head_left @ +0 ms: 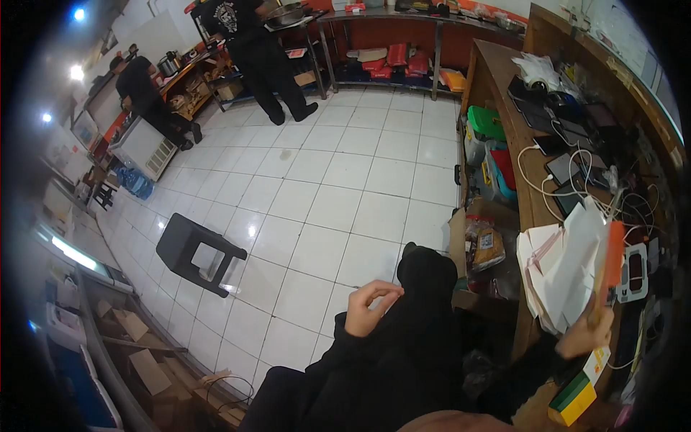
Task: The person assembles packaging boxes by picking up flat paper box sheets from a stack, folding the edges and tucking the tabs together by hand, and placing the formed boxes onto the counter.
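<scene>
Over my lap, my left hand point(373, 307) is closed, thumb and fingertips pressed together, with nothing visible in them. At the right, my right hand point(589, 334) reaches onto the wooden desk point(520, 191). Its fingers are wrapped round the lower end of a long orange object point(614, 255), whose exact kind I cannot make out. A pile of loose white papers point(565, 263) lies right beside this hand, partly behind the orange object. Below the hand sits a green and yellow box point(574, 399).
White cables point(547, 180) and dark devices point(568, 133) crowd the desk. Under it stand a green-lidded container point(486, 122) and a cardboard box point(458, 234) holding packets. A black stool point(198, 253) lies tipped on the tiled floor point(309, 223). Two people in black stand at the far counters.
</scene>
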`<move>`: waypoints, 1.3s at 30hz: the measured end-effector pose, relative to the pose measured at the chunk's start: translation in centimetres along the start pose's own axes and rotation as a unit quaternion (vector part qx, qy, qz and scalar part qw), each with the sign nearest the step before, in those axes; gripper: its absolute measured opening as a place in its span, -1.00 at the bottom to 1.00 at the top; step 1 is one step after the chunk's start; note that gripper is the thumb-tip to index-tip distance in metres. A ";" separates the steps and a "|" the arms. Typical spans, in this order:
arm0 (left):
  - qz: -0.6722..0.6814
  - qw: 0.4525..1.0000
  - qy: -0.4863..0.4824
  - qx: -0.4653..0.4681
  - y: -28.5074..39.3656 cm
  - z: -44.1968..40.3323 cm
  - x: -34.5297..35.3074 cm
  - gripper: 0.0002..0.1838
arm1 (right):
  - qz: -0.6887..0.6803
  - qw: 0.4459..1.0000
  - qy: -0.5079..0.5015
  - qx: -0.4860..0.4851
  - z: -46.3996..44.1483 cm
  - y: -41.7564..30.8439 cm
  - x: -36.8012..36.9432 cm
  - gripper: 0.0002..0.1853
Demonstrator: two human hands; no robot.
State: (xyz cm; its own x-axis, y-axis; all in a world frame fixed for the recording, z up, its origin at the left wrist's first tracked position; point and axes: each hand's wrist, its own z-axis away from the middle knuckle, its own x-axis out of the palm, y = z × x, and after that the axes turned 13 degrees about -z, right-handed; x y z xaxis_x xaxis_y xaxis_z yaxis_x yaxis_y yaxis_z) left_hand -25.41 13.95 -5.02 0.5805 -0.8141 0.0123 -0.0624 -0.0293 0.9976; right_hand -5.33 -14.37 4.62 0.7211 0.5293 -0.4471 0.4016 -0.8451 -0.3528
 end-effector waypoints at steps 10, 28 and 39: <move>-0.469 0.751 0.087 0.457 6.6 -0.7 2.2 -0.57 | -0.455 0.710 -0.473 -0.256 2.4 -11.4 -1.3 -0.67; -0.311 0.939 0.019 0.144 4.5 0.2 2.9 -0.77 | -0.587 0.661 -0.438 -0.163 7.6 -15.2 5.4 -0.82; 0.093 0.982 0.162 0.008 3.5 1.5 4.2 -0.96 | -0.628 0.680 -0.369 -0.078 9.9 -17.3 3.8 -0.47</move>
State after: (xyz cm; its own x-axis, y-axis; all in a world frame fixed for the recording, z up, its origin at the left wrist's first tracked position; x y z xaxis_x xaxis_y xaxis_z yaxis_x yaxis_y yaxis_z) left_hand -24.39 9.57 -1.59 0.7859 -0.5787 0.2179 -0.2035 0.0908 0.9749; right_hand -15.14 2.99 0.84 -0.7037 0.6861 -0.1847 0.5364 0.3425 -0.7714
